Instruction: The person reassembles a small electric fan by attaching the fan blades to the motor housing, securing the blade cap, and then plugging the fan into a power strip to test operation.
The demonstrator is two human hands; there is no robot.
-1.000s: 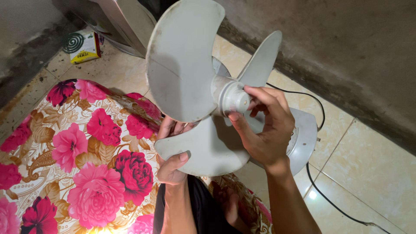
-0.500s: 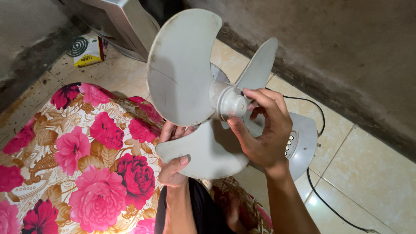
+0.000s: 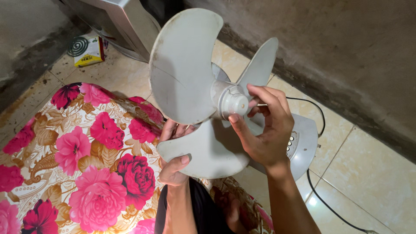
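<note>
I have one view only, from the head-worn camera, angled steeply down and forward, at close range. The fan blade fills the centre; tiled floor lies toward 4 o'clock, the wall base toward 2 o'clock. No second view overlaps.

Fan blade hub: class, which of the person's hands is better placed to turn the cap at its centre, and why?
Probably the right hand: its fingertips already rest on the hub cap. The left hand is busy, its grip on the lower blade steadying the fan blade.
</note>
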